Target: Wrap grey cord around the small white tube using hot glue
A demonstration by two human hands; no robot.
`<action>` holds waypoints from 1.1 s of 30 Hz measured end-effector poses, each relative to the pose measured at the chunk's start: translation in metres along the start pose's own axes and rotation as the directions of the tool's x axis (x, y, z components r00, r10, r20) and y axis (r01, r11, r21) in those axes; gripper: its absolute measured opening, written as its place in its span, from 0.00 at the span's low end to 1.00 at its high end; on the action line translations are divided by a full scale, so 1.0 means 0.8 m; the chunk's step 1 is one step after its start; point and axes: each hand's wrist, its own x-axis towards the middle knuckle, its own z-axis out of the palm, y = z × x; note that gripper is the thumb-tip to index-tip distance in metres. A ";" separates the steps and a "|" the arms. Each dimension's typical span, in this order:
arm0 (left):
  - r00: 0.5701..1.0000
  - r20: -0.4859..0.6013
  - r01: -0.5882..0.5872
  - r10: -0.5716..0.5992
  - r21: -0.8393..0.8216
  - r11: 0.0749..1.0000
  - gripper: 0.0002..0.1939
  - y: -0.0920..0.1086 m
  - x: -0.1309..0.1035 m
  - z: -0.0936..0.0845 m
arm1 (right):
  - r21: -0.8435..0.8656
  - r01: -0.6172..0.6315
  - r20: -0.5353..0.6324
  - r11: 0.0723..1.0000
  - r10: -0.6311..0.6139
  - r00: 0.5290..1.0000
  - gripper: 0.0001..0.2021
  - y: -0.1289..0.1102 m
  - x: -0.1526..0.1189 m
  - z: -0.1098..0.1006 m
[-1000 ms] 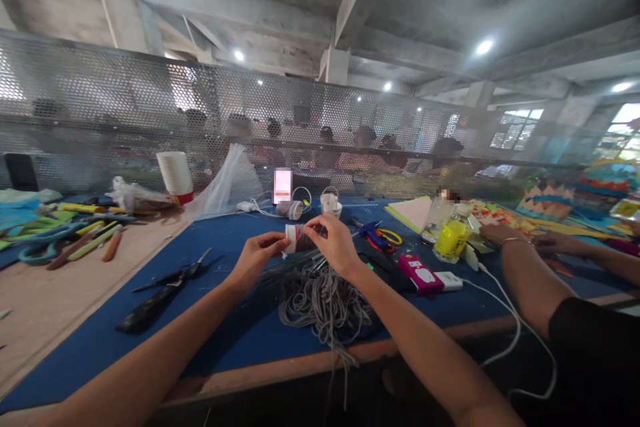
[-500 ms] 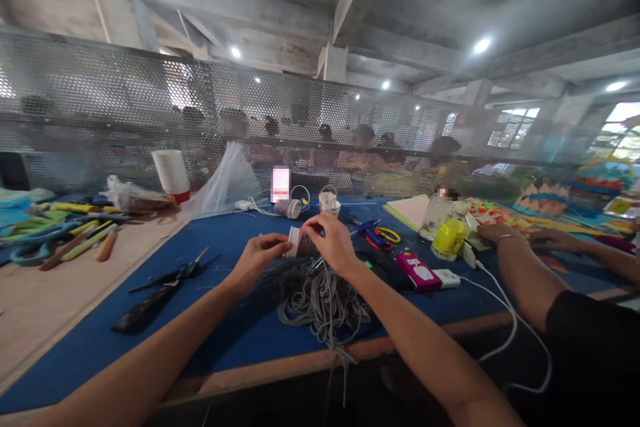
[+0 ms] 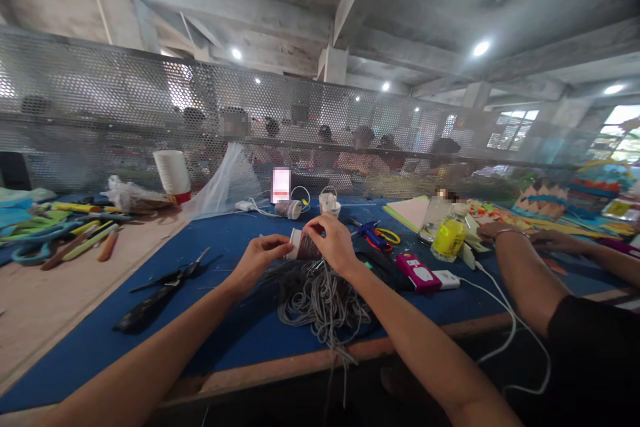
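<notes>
A small white cup point(image 3: 296, 244), its side wrapped in dark cord, is held sideways between my hands. My left hand point(image 3: 260, 257) pinches the white rim end. On the cup's wrapped side, my right hand point(image 3: 333, 240) has its thumb and fingers closed. Below them a loose heap of grey cord point(image 3: 325, 300) lies on the blue mat point(image 3: 220, 333), with strands hanging over the front edge. Behind my hands lies a wrapped cup point(image 3: 289, 209), and a white cup with a handle point(image 3: 330, 202) stands beside it.
Black scissors point(image 3: 163, 293) lie left; pliers, scissors and a cup stack point(image 3: 171, 173) are farther left. A lit phone point(image 3: 281, 185) stands behind. Right are a blue glue gun point(image 3: 371, 232), magenta box point(image 3: 419, 273), yellow bottle point(image 3: 449, 239), white cable point(image 3: 515, 320) and another person's arms point(image 3: 530, 273).
The held cup has turned slightly, showing more of its rim end. My hands have hardly shifted. The other person's arm at the right has moved slightly.
</notes>
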 end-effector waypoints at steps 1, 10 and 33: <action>1.000 -0.005 -0.002 0.002 0.002 1.000 0.09 0.001 0.000 0.000 | 0.000 -0.002 0.001 1.000 0.002 1.000 0.06 0.000 0.000 0.000; 1.000 0.003 -0.013 0.013 0.024 1.000 0.10 0.003 -0.001 0.001 | -0.017 -0.024 0.013 1.000 0.024 1.000 0.06 0.000 0.000 0.000; 1.000 0.006 -0.018 0.018 0.032 0.999 0.10 0.008 -0.003 0.002 | -0.021 -0.025 0.028 0.999 0.025 0.999 0.06 0.005 -0.001 0.002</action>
